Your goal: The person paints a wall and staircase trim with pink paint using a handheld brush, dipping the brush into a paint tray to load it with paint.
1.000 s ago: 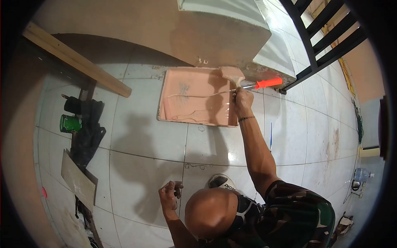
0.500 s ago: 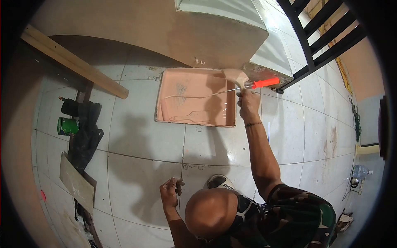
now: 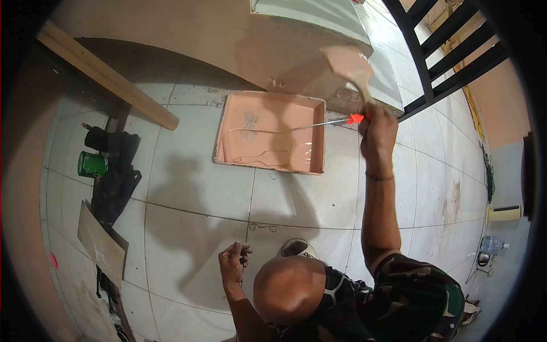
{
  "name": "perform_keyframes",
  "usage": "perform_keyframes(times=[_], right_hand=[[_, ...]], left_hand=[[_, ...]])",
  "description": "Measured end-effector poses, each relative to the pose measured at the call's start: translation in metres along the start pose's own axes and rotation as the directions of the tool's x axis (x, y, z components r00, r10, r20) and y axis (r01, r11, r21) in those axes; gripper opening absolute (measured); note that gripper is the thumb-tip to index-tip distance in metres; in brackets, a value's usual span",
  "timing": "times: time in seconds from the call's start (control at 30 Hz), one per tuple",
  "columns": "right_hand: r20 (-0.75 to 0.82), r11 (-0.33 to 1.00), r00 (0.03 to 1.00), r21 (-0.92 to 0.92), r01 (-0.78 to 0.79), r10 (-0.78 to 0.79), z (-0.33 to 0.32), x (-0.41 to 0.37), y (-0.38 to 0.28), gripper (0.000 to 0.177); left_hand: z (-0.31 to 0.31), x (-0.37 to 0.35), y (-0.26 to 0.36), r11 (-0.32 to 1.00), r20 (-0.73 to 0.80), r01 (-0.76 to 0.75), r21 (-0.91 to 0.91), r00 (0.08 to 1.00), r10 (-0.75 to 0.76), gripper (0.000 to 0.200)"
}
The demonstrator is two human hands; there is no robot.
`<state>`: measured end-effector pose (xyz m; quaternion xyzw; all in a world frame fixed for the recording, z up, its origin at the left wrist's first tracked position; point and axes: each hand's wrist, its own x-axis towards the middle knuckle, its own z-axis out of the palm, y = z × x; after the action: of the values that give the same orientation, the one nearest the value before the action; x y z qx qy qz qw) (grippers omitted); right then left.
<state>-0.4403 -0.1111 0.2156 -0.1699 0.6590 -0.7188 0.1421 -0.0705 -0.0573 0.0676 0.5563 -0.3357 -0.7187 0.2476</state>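
My right hand (image 3: 379, 134) is closed round the handle of a wide paintbrush (image 3: 348, 64), whose bristles are covered in pink paint and point up and left near the wall. Below and left of it lies a pink-coated paint tray (image 3: 221, 128) on the floor. A bent metal rod (image 3: 319, 124) with a red-orange handle (image 3: 355, 118) rests across the tray's right rim; my right hand hides part of that handle. A paint-covered, brush-shaped thing (image 3: 256, 158) lies in the tray. My left hand (image 3: 232, 262) hangs beside my knee (image 3: 290, 290), fingers curled, with nothing visible in them.
A pink wall and step (image 3: 216, 34) border the tray. Black metal bars (image 3: 433, 62) stand at upper right. A wooden beam (image 3: 114, 80) slants in at left, near a green can (image 3: 92, 164), black cloth (image 3: 117, 176) and a flat board (image 3: 101, 245). A plastic bottle (image 3: 491, 245) lies at right.
My right hand has moved up and right with the paintbrush, lifting it away from the tray's upper right corner towards the wall. My left hand has hardly moved.
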Motion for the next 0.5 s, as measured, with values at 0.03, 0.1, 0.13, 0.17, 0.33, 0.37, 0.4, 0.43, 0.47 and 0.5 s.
perform_keyframes(times=[0.03, 0.1, 0.13, 0.17, 0.33, 0.37, 0.4, 0.43, 0.47, 0.5], right_hand=[[-0.028, 0.997, 0.996, 0.002, -0.083, 0.083, -0.003, -0.009, 0.011, 0.02], [-0.043, 0.98, 0.981, -0.046, -0.194, 0.192, 0.001, -0.022, 0.037, 0.02], [-0.022, 0.966, 0.968, -0.061, -0.25, 0.249, 0.0, -0.02, 0.06, 0.021], [-0.001, 0.95, 0.953, -0.076, -0.302, 0.303, 0.002, -0.016, 0.083, 0.021], [-0.087, 0.891, 0.891, -0.047, -0.451, 0.446, 0.056, 0.005, 0.122, 0.017], [-0.083, 0.894, 0.893, -0.044, -0.447, 0.442, 0.064, 0.012, 0.128, 0.017], [-0.104, 0.902, 0.897, 0.01, -0.432, 0.431, 0.071, 0.018, 0.134, 0.016], [-0.124, 0.908, 0.9, 0.063, -0.413, 0.418, 0.079, 0.023, 0.132, 0.015], [-0.115, 0.906, 0.902, 0.137, -0.4, 0.415, 0.084, 0.032, 0.127, 0.013], [-0.111, 0.907, 0.904, 0.138, -0.398, 0.414, 0.086, 0.041, 0.12, 0.013]], left_hand=[[0.001, 0.0, -0.001, 1.0, -0.011, 0.006, 0.006, 1.0, -0.006, 0.037], [0.002, -0.001, 0.001, 1.0, -0.025, 0.01, 0.012, 1.0, -0.01, 0.036], [0.001, -0.002, 0.002, 0.999, -0.01, -0.004, 0.036, 1.0, 0.004, 0.037], [0.001, -0.002, 0.003, 0.998, 0.006, -0.02, 0.058, 1.0, 0.019, 0.037], [-0.008, -0.005, 0.001, 0.996, 0.002, -0.056, 0.062, 0.998, 0.056, 0.039], [-0.009, -0.006, 0.001, 0.996, -0.012, -0.058, 0.072, 0.998, 0.059, 0.04], [-0.01, -0.007, 0.001, 0.995, -0.013, -0.065, 0.07, 0.998, 0.066, 0.04], [-0.012, -0.009, -0.001, 0.996, -0.015, -0.068, 0.065, 0.997, 0.069, 0.04], [-0.012, -0.008, -0.001, 0.996, -0.016, -0.071, 0.06, 0.997, 0.072, 0.041], [-0.013, -0.008, 0.0, 0.996, -0.019, -0.075, 0.057, 0.997, 0.076, 0.041]])
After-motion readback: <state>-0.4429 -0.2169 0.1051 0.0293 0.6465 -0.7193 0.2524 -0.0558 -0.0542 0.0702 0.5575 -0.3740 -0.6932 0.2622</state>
